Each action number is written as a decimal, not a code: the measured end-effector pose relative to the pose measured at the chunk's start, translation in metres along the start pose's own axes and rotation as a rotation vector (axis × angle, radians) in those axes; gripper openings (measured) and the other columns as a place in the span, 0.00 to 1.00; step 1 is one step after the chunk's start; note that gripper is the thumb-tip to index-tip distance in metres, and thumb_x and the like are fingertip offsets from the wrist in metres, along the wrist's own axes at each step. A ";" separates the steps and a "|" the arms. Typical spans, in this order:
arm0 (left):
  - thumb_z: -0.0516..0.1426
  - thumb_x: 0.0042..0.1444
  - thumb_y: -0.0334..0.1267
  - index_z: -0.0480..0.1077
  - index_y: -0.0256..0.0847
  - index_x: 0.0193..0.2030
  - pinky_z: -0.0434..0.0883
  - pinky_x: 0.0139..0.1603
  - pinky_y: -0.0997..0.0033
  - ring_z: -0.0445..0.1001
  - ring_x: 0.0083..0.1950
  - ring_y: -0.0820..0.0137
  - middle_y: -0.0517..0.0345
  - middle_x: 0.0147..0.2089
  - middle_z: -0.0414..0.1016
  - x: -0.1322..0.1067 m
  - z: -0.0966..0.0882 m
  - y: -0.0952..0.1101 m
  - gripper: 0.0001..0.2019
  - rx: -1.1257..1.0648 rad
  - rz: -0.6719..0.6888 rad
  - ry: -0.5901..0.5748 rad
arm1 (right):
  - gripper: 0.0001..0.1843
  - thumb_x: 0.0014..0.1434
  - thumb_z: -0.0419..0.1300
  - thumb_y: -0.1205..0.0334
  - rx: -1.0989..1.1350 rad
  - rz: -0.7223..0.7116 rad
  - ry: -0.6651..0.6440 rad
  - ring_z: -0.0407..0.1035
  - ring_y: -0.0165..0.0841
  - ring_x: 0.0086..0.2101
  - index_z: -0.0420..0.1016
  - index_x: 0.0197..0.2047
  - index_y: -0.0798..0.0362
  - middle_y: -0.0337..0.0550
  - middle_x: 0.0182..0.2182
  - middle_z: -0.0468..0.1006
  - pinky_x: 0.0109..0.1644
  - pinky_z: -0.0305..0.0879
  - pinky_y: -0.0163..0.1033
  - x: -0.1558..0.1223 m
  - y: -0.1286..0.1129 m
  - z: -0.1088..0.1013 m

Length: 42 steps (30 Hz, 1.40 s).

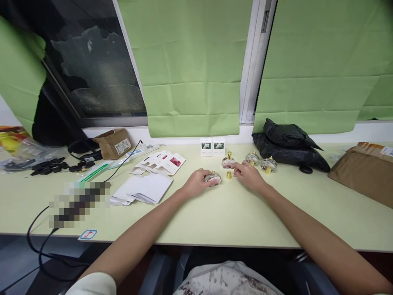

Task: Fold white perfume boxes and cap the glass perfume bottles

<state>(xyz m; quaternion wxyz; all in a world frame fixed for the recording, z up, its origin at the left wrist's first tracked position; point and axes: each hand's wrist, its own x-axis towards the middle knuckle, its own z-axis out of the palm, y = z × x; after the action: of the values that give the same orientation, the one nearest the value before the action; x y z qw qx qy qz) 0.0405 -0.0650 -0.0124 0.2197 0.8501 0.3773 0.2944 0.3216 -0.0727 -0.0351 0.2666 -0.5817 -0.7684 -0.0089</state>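
Indoors, left hand [196,183] grips a squat clear perfume bottle [213,178]; right hand [250,174] lies loose by a gold cap [229,175]; box labels [213,146] unreadable.

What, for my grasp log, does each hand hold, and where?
Left hand has its grip on a round perfume bottle, by its glass body. Right hand reaches a second bottle; hold cannot be told.

I had one view only, from the camera on the person's head. It looked forward and down across the table [215,221] toward the green blinds [190,61], close over the work, with the left hand [196,183] and right hand [250,176] at mid-frame.
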 end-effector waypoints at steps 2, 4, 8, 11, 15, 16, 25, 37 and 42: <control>0.60 0.59 0.63 0.76 0.43 0.35 0.64 0.39 0.64 0.71 0.40 0.62 0.55 0.34 0.76 0.000 0.000 0.000 0.23 0.004 0.002 -0.004 | 0.16 0.69 0.52 0.68 -0.004 0.005 0.029 0.69 0.38 0.44 0.78 0.53 0.48 0.45 0.37 0.77 0.43 0.58 0.37 0.000 0.000 0.000; 0.60 0.59 0.63 0.76 0.43 0.35 0.64 0.40 0.63 0.72 0.40 0.61 0.55 0.34 0.76 0.000 0.000 0.000 0.23 0.005 0.002 -0.009 | 0.15 0.69 0.52 0.68 -0.011 -0.001 0.033 0.69 0.38 0.44 0.78 0.52 0.48 0.45 0.37 0.77 0.42 0.58 0.37 0.000 -0.002 0.000; 0.59 0.59 0.64 0.77 0.43 0.36 0.64 0.40 0.62 0.72 0.40 0.60 0.54 0.35 0.77 0.000 0.000 -0.001 0.23 0.002 -0.006 -0.016 | 0.15 0.69 0.52 0.69 -0.018 -0.021 -0.010 0.69 0.39 0.45 0.78 0.51 0.48 0.45 0.35 0.77 0.41 0.56 0.37 -0.001 -0.005 0.000; 0.60 0.59 0.64 0.77 0.43 0.37 0.65 0.41 0.62 0.72 0.41 0.60 0.54 0.35 0.76 0.001 0.000 -0.001 0.23 0.006 -0.011 -0.014 | 0.15 0.70 0.52 0.68 -0.029 0.000 0.001 0.69 0.39 0.45 0.78 0.51 0.48 0.45 0.35 0.76 0.41 0.57 0.38 -0.002 -0.005 0.000; 0.60 0.59 0.63 0.78 0.44 0.37 0.65 0.41 0.62 0.71 0.41 0.60 0.54 0.35 0.76 0.001 -0.001 -0.001 0.22 0.004 -0.015 -0.018 | 0.13 0.70 0.53 0.66 -0.007 -0.015 0.051 0.69 0.39 0.45 0.77 0.51 0.48 0.45 0.37 0.77 0.43 0.59 0.38 -0.002 -0.004 -0.001; 0.60 0.58 0.63 0.78 0.44 0.36 0.65 0.41 0.62 0.72 0.40 0.60 0.54 0.35 0.76 0.001 -0.001 -0.001 0.22 0.002 -0.014 -0.017 | 0.13 0.70 0.53 0.66 0.002 -0.022 0.067 0.69 0.39 0.46 0.77 0.51 0.48 0.45 0.37 0.78 0.44 0.59 0.38 -0.002 -0.004 -0.002; 0.60 0.60 0.62 0.75 0.43 0.34 0.63 0.39 0.63 0.71 0.39 0.62 0.55 0.34 0.76 0.001 -0.001 0.000 0.22 0.016 0.012 -0.015 | 0.13 0.69 0.53 0.67 -0.055 0.018 -0.015 0.69 0.39 0.43 0.78 0.49 0.49 0.46 0.36 0.76 0.40 0.56 0.38 -0.002 -0.007 -0.001; 0.59 0.60 0.62 0.72 0.44 0.32 0.62 0.38 0.64 0.71 0.38 0.62 0.56 0.33 0.76 0.001 -0.002 0.002 0.22 0.018 0.020 -0.018 | 0.13 0.70 0.52 0.67 -0.031 -0.027 0.061 0.69 0.41 0.44 0.77 0.49 0.48 0.45 0.37 0.80 0.42 0.58 0.40 -0.002 -0.008 -0.002; 0.60 0.60 0.61 0.71 0.43 0.31 0.61 0.38 0.64 0.70 0.37 0.63 0.57 0.32 0.75 0.001 -0.002 0.003 0.22 0.019 0.023 -0.020 | 0.13 0.69 0.52 0.68 -0.071 -0.006 -0.004 0.69 0.39 0.43 0.77 0.47 0.48 0.46 0.38 0.79 0.42 0.58 0.39 -0.001 -0.004 0.005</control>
<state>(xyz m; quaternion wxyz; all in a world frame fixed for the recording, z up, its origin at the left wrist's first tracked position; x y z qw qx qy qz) 0.0412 -0.0655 -0.0086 0.2121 0.8594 0.3679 0.2847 0.3164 -0.0733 -0.0386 0.2442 -0.5883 -0.7701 -0.0358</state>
